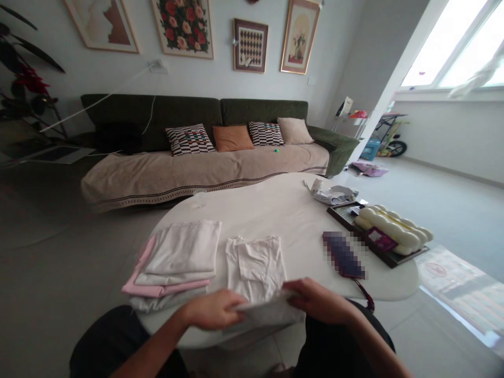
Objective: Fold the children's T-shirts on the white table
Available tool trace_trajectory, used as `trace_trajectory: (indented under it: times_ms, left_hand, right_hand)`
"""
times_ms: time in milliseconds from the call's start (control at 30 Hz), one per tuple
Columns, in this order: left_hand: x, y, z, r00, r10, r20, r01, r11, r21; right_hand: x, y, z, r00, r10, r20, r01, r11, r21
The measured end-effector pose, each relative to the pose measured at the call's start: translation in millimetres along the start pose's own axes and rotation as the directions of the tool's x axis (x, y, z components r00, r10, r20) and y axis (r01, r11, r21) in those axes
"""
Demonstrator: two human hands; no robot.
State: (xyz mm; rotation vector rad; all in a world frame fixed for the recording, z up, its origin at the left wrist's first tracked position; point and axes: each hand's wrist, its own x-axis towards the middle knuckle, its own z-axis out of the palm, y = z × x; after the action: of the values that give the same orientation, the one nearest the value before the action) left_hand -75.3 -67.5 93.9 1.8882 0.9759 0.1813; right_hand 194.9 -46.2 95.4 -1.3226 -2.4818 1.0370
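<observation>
A white garment (pixel 255 262), partly folded, lies at the near edge of the pale table. Both my hands grip its near end, which hangs slightly blurred over the table edge. My left hand (pixel 214 310) pinches it on the left side, fingers closed. On the right, my right hand (pixel 315 299) is closed on the other corner. Whether the held end is one piece with the cloth behind it is hard to make out. Left of it sits a stack of folded cloths, with white cloth (pixel 183 249) on top, pink cloth (pixel 144 262) below and greyish cloth at the bottom.
On the table's (pixel 252 207) right lie a blurred-out dark object (pixel 344 255) with a red strap and a tray (pixel 338 214) bearing a puffy cream tissue cover (pixel 394 228). Behind it are a silvery packet (pixel 334 194) and a white bottle (pixel 316 185). A green sofa (pixel 189 110) stands beyond.
</observation>
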Motion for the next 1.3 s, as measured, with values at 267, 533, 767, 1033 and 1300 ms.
trace_trajectory:
  times_ms: [267, 533, 767, 1033, 1300]
  left_hand:
    - [118.7, -89.5, -50.6, 0.697, -0.402, -0.593, 0.183, 0.9, -0.395]
    - [133.0, -122.9, -43.2, 0.555, -0.281, -0.783, 0.133, 0.959, -0.25]
    - [139.0, -105.1, -13.6, 0.525, -0.031, -0.851, 0.184, 0.98, 0.078]
    - [140.0, -112.4, 22.7, 0.768, 0.003, -0.64, 0.392, 0.789, 0.474]
    - [135.8, -100.6, 23.3, 0.774, -0.056, -0.631, 0.429, 0.779, 0.457]
  right_hand:
    - [139.4, 65.2, -0.5, 0.885, 0.277, -0.373, -0.301, 0.954, -0.006]
    - [151.4, 101.2, 32.7, 0.779, 0.339, -0.528, -0.397, 0.918, 0.004]
    - [150.6, 73.6, 44.8, 0.755, 0.151, -0.638, -0.307, 0.941, -0.14]
    - [148.6, 75.8, 90.4, 0.906, 0.127, -0.404, -0.297, 0.87, -0.394]
    - [143.0, 72.9, 88.8, 0.911, 0.134, -0.39, -0.296, 0.87, -0.393]
